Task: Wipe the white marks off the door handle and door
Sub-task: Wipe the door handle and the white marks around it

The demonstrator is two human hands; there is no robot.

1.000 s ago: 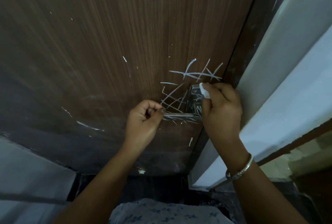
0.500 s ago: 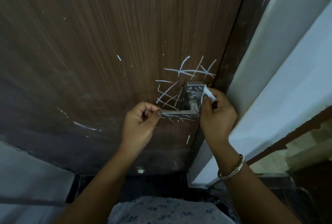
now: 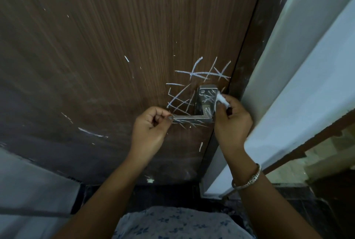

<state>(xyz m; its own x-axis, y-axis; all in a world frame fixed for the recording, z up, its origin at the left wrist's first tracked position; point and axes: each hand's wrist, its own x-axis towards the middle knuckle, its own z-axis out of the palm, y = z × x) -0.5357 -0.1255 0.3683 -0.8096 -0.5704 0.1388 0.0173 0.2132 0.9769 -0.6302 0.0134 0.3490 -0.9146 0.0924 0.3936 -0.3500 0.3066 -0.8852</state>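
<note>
At centre right of the frame, a metal door handle (image 3: pixel 205 104) scored with white marks (image 3: pixel 201 74) gets a cleaning as a person presses a small white wad (image 3: pixel 222 99) against the right edge of its square backplate. The right hand (image 3: pixel 233 121) is closed around the wad, pinching it between thumb and fingers, while the left hand (image 3: pixel 150 125) nips the free tip of the lever between thumb and forefinger, apparently to steady it. Chalky strokes cross the plate and run along the lever, and a tangle of longer lines spreads over the brown wood-grain door (image 3: pixel 96 46) above and to the left of the handle; stray flecks lie further out toward lower left. To do this step well, the lever likely needs to be kept from swinging, with firm, short strokes worked across the plate before moving down the lever, and the wad turned as it loads up so the residue is not smeared. A bracelet (image 3: pixel 247 178) circles the right wrist; a pale door frame (image 3: pixel 297 66) fills the right side.
</note>
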